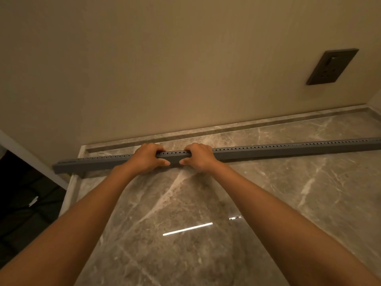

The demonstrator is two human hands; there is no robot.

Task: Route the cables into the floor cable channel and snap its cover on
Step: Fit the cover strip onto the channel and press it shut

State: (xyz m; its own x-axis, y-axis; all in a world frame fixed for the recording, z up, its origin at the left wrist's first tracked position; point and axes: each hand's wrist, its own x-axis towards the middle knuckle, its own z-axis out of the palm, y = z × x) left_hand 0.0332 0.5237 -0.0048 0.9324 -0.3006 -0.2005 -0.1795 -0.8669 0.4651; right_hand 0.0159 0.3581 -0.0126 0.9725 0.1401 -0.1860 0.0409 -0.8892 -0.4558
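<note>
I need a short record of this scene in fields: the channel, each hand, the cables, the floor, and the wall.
channel: long grey cable channel lying on the floor parallel to the wall, row of small holes along its top edge
left hand: gripping the channel near its middle, fingers over the top, thumb in front
right hand: gripping the channel beside the left hand, same grip
cables: none visible
floor: glossy grey marble floor
wall: beige wall with a dark socket plate at the right

Dim, warm yellow illumination is recorded throughout. A bright strip of glare [187,229] is reflected on the polished floor [268,193]. Straight edges are bowed by wide-angle distortion; slight softness is noted.
</note>
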